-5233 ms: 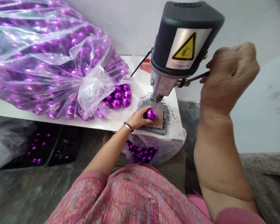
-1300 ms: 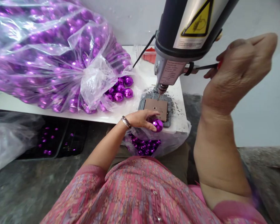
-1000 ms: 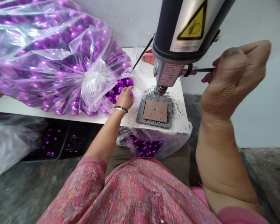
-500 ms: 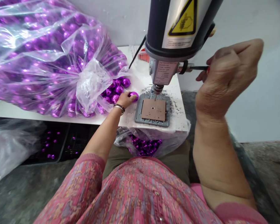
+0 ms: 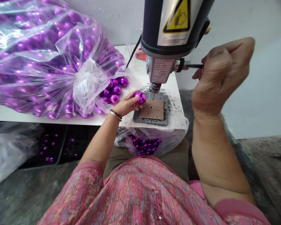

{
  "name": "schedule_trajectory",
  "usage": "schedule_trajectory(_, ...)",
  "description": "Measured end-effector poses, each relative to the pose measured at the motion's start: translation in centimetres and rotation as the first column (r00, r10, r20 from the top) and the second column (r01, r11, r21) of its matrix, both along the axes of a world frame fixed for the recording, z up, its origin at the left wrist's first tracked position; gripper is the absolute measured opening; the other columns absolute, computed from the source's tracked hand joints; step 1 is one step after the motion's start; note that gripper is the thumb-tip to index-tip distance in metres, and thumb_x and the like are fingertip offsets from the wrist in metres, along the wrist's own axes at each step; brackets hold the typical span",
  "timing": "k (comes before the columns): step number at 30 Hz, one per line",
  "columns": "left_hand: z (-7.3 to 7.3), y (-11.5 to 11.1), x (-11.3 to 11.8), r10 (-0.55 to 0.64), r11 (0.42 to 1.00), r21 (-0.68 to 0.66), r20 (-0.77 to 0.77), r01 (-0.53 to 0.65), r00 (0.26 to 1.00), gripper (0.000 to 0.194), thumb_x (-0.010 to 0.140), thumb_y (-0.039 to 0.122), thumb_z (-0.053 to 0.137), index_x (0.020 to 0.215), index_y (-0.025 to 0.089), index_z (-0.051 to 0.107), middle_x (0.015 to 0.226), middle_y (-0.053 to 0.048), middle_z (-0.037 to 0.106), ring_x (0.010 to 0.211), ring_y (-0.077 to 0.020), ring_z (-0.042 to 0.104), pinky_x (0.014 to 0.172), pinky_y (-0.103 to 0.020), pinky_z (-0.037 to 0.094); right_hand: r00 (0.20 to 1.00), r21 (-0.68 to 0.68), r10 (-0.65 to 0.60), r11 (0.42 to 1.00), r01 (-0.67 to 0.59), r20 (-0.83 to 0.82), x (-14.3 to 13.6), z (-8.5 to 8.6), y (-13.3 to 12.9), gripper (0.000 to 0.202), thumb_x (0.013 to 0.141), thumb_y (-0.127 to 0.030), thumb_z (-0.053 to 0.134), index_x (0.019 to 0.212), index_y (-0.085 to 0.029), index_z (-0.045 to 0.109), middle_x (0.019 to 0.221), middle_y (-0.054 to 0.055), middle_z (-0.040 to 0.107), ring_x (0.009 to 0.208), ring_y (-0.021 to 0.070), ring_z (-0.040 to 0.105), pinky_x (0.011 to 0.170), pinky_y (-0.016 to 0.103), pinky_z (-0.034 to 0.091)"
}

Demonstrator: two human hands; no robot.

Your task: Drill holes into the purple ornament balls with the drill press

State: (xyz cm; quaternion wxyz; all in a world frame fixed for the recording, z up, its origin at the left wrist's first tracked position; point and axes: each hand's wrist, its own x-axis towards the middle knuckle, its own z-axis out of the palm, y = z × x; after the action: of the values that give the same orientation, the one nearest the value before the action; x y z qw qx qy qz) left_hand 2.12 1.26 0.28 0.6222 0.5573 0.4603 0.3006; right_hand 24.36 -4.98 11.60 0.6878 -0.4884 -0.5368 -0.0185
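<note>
Between the fingers and thumb of my left hand [image 5: 127,104] is a shiny purple faceted ball [image 5: 140,97], held over the left side of a brown square board [image 5: 155,113]. The board has a small hole in its middle and lies on the grey base plate [image 5: 137,117] of a drill press [image 5: 164,70]. A thin drill bit [image 5: 154,96] points down above the board, apart from the ball. Raised on the right, my right hand [image 5: 222,72] is closed around the drill press's lever handle [image 5: 194,66]; its fingers partly hide the grip.
A large clear bag [image 5: 49,68] of purple balls fills the left of the white table [image 5: 128,120]. Several loose balls [image 5: 114,90] lie at its mouth. Another open bag [image 5: 146,145] of balls hangs at the table's front edge. Dark shavings surround the base; dark crates [image 5: 49,147] stand below left.
My left hand has lifted the purple ball from beside the pile and brought it right, over the board's edge. My right hand stays on the lever; the view has shifted slightly.
</note>
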Motion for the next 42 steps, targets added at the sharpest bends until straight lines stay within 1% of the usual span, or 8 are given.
schedule_trajectory(3, 0.7, -0.6, 1.3, -0.069, 0.997, -0.028, -0.162, 0.065, 0.984, 0.049, 0.096, 0.036, 0.061, 0.143, 0.023, 0.054, 0.107, -0.008, 0.073, 0.075, -0.0131, 0.071, 0.064, -0.023, 0.053, 1.0, 0.0, 0.01, 1.0, -0.01, -0.007, -0.1, 0.2, 0.0, 0.023, 0.097, -0.028, 0.039, 0.078, -0.015, 0.035, 0.072, -0.007, 0.037, 0.061, -0.0076, 0.038, 0.067, 0.012, 0.035)
schedule_trajectory(10, 0.9, -1.0, 3.4, -0.096, 0.98, 0.132, -0.338, 0.148, 0.936, 0.055, 0.093, 0.03, 0.066, 0.146, 0.02, 0.054, 0.108, -0.007, 0.072, 0.061, -0.0081, 0.062, 0.056, -0.021, 0.047, 0.999, 0.021, 0.023, 1.0, -0.022, -0.026, -0.1, 0.3, 0.2, 0.021, 0.09, -0.032, 0.044, 0.078, -0.018, 0.035, 0.071, -0.006, 0.04, 0.056, -0.0028, 0.037, 0.065, 0.017, 0.041)
schedule_trajectory(15, 1.6, -1.1, 4.4, -0.067, 0.961, 0.2, -0.495, 0.189, 0.866, 0.062, 0.089, 0.03, 0.069, 0.148, 0.018, 0.055, 0.112, -0.006, 0.073, 0.069, -0.0126, 0.067, 0.073, -0.028, 0.056, 0.999, -0.02, 0.026, 0.999, -0.027, -0.029, -0.1, 0.2, 0.0, 0.02, 0.092, -0.03, 0.04, 0.079, -0.019, 0.032, 0.074, -0.005, 0.04, 0.057, -0.002, 0.037, 0.064, 0.018, 0.04)
schedule_trajectory(19, 1.7, -0.8, 5.4, -0.016, 0.915, 0.322, -0.574, 0.244, 0.818, 0.061, 0.079, 0.03, 0.078, 0.137, 0.017, 0.066, 0.117, -0.005, 0.074, 0.101, -0.0212, 0.069, 0.099, -0.032, 0.053, 0.999, -0.049, 0.03, 0.998, -0.032, -0.038, -0.3, 0.5, -0.4, 0.02, 0.091, -0.032, 0.041, 0.079, -0.019, 0.033, 0.075, -0.004, 0.04, 0.059, -0.0017, 0.037, 0.066, 0.018, 0.039)
schedule_trajectory(24, 1.1, -0.8, 5.7, -0.022, 0.932, 0.292, -0.547, 0.215, 0.837, 0.073, 0.072, 0.033, 0.082, 0.141, 0.017, 0.063, 0.125, -0.004, 0.073, 0.114, -0.0225, 0.066, 0.107, -0.032, 0.049, 0.998, -0.059, 0.049, 0.997, -0.051, -0.027, -0.3, 0.1, -0.9, 0.021, 0.093, -0.034, 0.04, 0.081, -0.017, 0.037, 0.074, -0.005, 0.039, 0.061, -0.0034, 0.04, 0.07, 0.017, 0.04)
schedule_trajectory(33, 0.1, -0.9, 5.6, -0.015, 0.933, 0.308, -0.485, 0.187, 0.874, 0.064, 0.071, 0.032, 0.081, 0.131, 0.015, 0.068, 0.116, -0.004, 0.075, 0.108, -0.0214, 0.067, 0.102, -0.032, 0.05, 0.994, 0.107, -0.038, 0.994, 0.027, 0.105, 0.2, -3.5, -1.1, 0.012, 0.088, -0.023, 0.048, 0.081, -0.013, 0.05, 0.07, -0.005, 0.048, 0.065, -0.0034, 0.044, 0.066, 0.012, 0.04)
schedule_trajectory(39, 0.2, -1.0, 5.5, -0.014, 0.935, 0.307, -0.47, 0.178, 0.883, 0.069, 0.072, 0.031, 0.081, 0.137, 0.013, 0.065, 0.122, -0.005, 0.074, 0.111, -0.0206, 0.066, 0.104, -0.03, 0.048, 0.993, 0.053, -0.05, 0.998, 0.045, 0.103, 0.3, -4.6, -1.3, 0.021, 0.091, -0.033, 0.045, 0.085, -0.014, 0.052, 0.068, -0.004, 0.047, 0.063, -0.0003, 0.045, 0.065, 0.017, 0.04)
schedule_trajectory(42, 0.3, -1.2, 5.5, -0.015, 0.938, 0.298, -0.47, 0.175, 0.883, 0.062, 0.073, 0.031, 0.08, 0.132, 0.016, 0.067, 0.115, -0.003, 0.075, 0.105, -0.0195, 0.067, 0.101, -0.03, 0.05, 0.994, 0.059, -0.055, 0.997, 0.049, 0.094, 0.2, -5.6, -1.2, 0.024, 0.093, -0.038, 0.044, 0.087, -0.015, 0.051, 0.072, -0.004, 0.052, 0.066, 0.0008, 0.05, 0.068, 0.019, 0.042)
